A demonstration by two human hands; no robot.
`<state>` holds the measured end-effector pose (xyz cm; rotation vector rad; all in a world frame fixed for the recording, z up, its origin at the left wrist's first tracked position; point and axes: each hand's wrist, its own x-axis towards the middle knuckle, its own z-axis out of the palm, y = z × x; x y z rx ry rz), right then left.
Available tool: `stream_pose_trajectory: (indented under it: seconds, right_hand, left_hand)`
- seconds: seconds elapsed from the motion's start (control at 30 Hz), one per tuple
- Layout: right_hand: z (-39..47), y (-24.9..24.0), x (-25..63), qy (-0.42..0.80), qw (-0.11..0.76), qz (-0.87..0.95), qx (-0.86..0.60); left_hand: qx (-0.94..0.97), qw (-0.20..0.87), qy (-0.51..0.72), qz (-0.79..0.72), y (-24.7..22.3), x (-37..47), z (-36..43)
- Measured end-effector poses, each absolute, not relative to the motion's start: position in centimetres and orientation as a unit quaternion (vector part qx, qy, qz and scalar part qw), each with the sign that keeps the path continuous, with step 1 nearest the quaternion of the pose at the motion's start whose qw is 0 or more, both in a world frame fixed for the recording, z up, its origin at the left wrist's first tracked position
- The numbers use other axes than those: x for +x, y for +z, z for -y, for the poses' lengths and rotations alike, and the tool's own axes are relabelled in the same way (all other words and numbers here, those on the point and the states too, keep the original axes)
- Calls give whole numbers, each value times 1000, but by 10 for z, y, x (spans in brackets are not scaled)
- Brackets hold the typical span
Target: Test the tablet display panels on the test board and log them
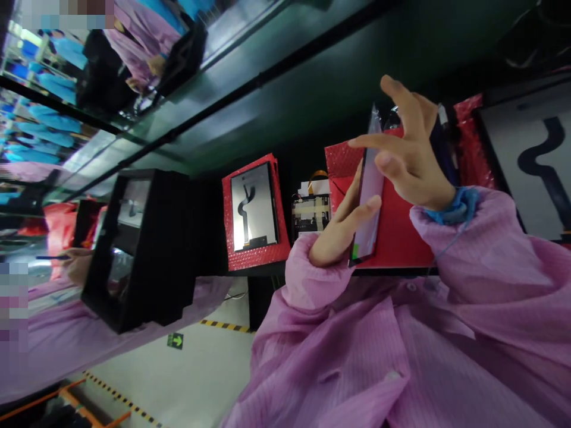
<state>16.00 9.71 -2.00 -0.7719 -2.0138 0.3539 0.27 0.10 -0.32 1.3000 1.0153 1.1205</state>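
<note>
My left hand (341, 235) grips a thin display panel (369, 196), its thumb across the face and its fingers behind. The panel is tilted steeply, with a small green patch (355, 251) at its lower corner. A pointed piece of clear film (375, 119) sticks up at its top. My right hand (413, 154) is beside the panel's upper part, fingers spread; whether a fingertip touches the panel, I cannot tell. Below both hands lies a red sheet (401, 232). A blue band (455, 208) circles my right wrist.
Left of my hands, another display panel (254, 208) lies on red bubble wrap (259, 260), beside a circuit assembly (311, 213). A larger panel (530, 160) is at right. A black box-like frame (156, 249) stands left, near a co-worker's hand (78, 266). A dark rail (250, 89) runs behind.
</note>
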Motion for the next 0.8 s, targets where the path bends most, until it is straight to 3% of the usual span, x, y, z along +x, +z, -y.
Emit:
stream_pose_trajectory:
  seconds: [0.1,0.17,0.23,0.3,0.43,0.8]
  right_hand:
    - [-97,-20,160,137,482,808,-309]
    - [-98,-21,161,129,492,803,-310]
    - [-99,-21,161,123,495,802,-310]
    - [-99,-21,161,123,499,798,-314]
    - [-98,-21,161,127,499,788,-339]
    - [-100,-23,163,97,498,794,-335]
  left_hand:
    - [608,417,495,-461,-17,-9,13]
    - [636,234,501,-538,-33,-25,26]
    - [644,63,447,-618,-53,-41,41]
    - [656,-21,355,-666,-74,-54,53]
    - [679,-37,246,-691,-103,-61,70]
    - [697,-67,223,-679,-110,-58,73]
